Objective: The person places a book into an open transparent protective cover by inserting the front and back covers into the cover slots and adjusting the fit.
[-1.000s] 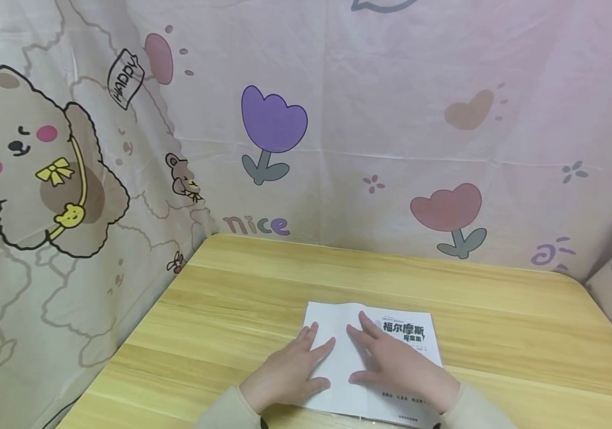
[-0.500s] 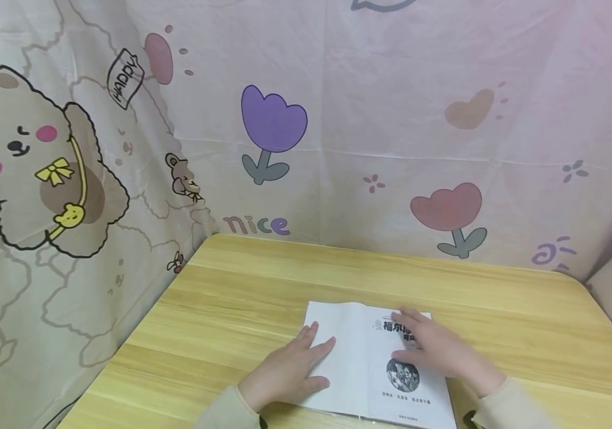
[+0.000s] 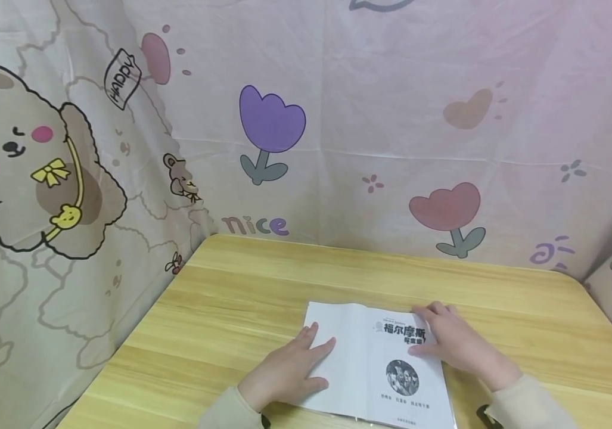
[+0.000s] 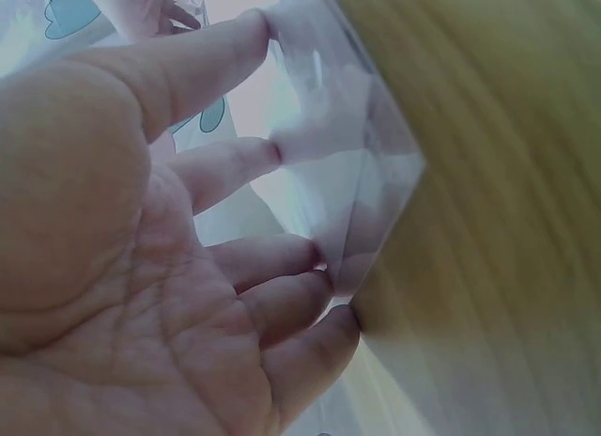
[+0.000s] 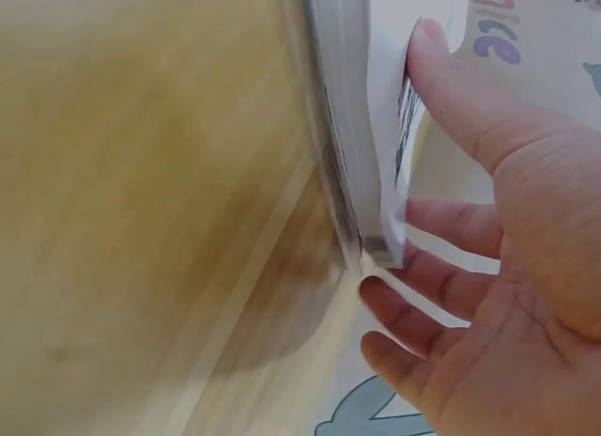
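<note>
A book (image 3: pixel 362 369) lies spread on the table, with a blank left page (image 3: pixel 340 322) and a printed title page (image 3: pixel 375 351) bearing Chinese characters and a round dark picture. Flat on the blank page rests my left hand (image 3: pixel 286 369), its fingers spread. The left wrist view shows those fingertips touching a glossy, see-through cover edge (image 4: pixel 376 173). My right hand (image 3: pixel 458 342) is at the title page's upper right edge. In the right wrist view its thumb (image 5: pixel 446 65) touches the page side, while its loosely bent fingers lie near the corner of the page block (image 5: pixel 347 107).
The book lies on a light wooden table (image 3: pixel 252 280), toward its near side. Behind stands a pale curtain (image 3: pixel 338 196) printed with tulips and the word "nice". Another bear-print cloth (image 3: pixel 139 226) hangs along the left side.
My right hand has moved right, from the middle fold across the title page to its outer edge, uncovering the round picture. My left hand has stayed in place.
</note>
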The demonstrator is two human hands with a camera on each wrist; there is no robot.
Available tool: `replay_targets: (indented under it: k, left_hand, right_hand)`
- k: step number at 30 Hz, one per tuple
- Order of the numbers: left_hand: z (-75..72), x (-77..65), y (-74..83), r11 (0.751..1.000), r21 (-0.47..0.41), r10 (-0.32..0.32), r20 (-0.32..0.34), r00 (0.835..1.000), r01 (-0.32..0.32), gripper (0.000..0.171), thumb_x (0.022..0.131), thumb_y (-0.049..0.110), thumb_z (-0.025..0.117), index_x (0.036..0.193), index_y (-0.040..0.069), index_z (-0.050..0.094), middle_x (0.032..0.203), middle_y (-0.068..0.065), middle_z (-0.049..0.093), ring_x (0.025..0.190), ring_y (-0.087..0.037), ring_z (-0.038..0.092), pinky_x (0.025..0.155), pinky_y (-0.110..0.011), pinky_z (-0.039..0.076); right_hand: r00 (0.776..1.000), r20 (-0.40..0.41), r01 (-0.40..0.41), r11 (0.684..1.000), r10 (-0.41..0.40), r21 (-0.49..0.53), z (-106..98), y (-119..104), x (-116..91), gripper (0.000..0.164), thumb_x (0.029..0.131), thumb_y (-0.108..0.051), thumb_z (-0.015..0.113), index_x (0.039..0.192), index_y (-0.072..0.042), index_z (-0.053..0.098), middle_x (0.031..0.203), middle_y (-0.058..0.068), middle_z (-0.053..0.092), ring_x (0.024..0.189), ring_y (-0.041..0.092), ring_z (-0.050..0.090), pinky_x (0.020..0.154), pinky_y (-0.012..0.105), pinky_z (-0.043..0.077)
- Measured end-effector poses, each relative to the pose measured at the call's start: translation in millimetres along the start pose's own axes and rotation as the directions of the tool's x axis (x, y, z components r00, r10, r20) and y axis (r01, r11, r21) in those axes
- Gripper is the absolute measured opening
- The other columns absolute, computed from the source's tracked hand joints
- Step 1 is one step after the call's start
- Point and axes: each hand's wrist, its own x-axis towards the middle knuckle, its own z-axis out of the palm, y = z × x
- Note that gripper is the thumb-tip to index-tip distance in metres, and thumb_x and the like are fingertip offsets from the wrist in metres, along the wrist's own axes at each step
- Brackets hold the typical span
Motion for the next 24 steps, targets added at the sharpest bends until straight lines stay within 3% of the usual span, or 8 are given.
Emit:
replay_targets:
  k: [7, 10, 14, 16, 20, 24]
  left_hand:
    - [-0.7, -1.0, -0.8, 1.000, -0.002, 0.012, -0.003, 1.000, -0.012, 0.072, 0.098, 0.042, 0.076, 0.163, 0.027, 0.048, 0.175, -0.021, 0.031, 0.160, -0.042, 0.037, 0.121, -0.060, 0.046]
    - [-1.7, -1.4, -0.6, 1.000, -0.002, 0.013, -0.008, 1.000, -0.013, 0.072, 0.098, 0.041, 0.076, 0.163, 0.027, 0.048, 0.175, -0.021, 0.031, 0.160, -0.042, 0.037, 0.120, -0.061, 0.047]
    - [-1.8, -1.7, -0.4, 1.000, 0.003, 0.016, -0.013, 1.000, -0.016, 0.072, 0.098, 0.040, 0.077, 0.163, 0.027, 0.048, 0.175, -0.022, 0.032, 0.160, -0.042, 0.038, 0.120, -0.060, 0.048]
    - [-1.4, -1.7, -0.5, 1.000, 0.004, 0.019, -0.015, 1.000, -0.019, 0.072, 0.098, 0.040, 0.077, 0.163, 0.027, 0.048, 0.174, -0.022, 0.032, 0.159, -0.042, 0.038, 0.119, -0.059, 0.048]
    - [-1.0, -2.0, -1.2, 1.000, 0.007, 0.022, -0.017, 1.000, -0.022, 0.072, 0.098, 0.040, 0.077, 0.163, 0.026, 0.048, 0.174, -0.022, 0.033, 0.159, -0.042, 0.039, 0.119, -0.059, 0.049]
    - [-1.3, -2.3, -1.7, 1.000, 0.003, 0.023, -0.017, 1.000, -0.023, 0.072, 0.098, 0.040, 0.077, 0.163, 0.026, 0.048, 0.174, -0.022, 0.032, 0.159, -0.042, 0.038, 0.120, -0.059, 0.048]
  right_hand:
    - [0.999, -0.018, -0.039, 0.999, 0.040, 0.013, -0.4, 0.0, 5.8, 0.100, 0.064, -0.051, 0.098, 0.144, -0.001, 0.064, 0.114, 0.012, 0.063, 0.098, 0.024, 0.053, 0.083, 0.044, 0.055]
    - [0.998, -0.002, -0.058, 0.996, 0.058, 0.065, -0.1, 2.4, 6.4, 0.102, 0.064, -0.049, 0.099, 0.145, 0.001, 0.061, 0.115, 0.014, 0.066, 0.098, 0.027, 0.062, 0.086, 0.052, 0.060]
    - [0.997, 0.027, -0.078, 0.985, 0.075, 0.152, 0.9, 7.8, 4.7, 0.098, 0.075, -0.045, 0.096, 0.147, 0.006, 0.055, 0.122, 0.016, 0.073, 0.106, 0.029, 0.071, 0.098, 0.058, 0.060]
    - [0.997, 0.039, -0.080, 0.976, 0.074, 0.201, 0.3, 10.8, 3.6, 0.092, 0.082, -0.041, 0.092, 0.148, 0.008, 0.052, 0.120, 0.013, 0.076, 0.103, 0.023, 0.073, 0.096, 0.050, 0.062]
    - [0.997, 0.052, -0.075, 0.946, 0.062, 0.315, -4.5, 14.9, 0.9, 0.082, 0.092, -0.033, 0.085, 0.152, 0.008, 0.047, 0.104, 0.002, 0.075, 0.086, 0.008, 0.068, 0.076, 0.028, 0.060]
    - [0.998, 0.040, -0.069, 0.923, 0.058, 0.378, -11.4, 17.6, -2.4, 0.079, 0.096, -0.030, 0.082, 0.155, 0.007, 0.044, 0.093, -0.001, 0.071, 0.079, 0.004, 0.063, 0.073, 0.023, 0.054]
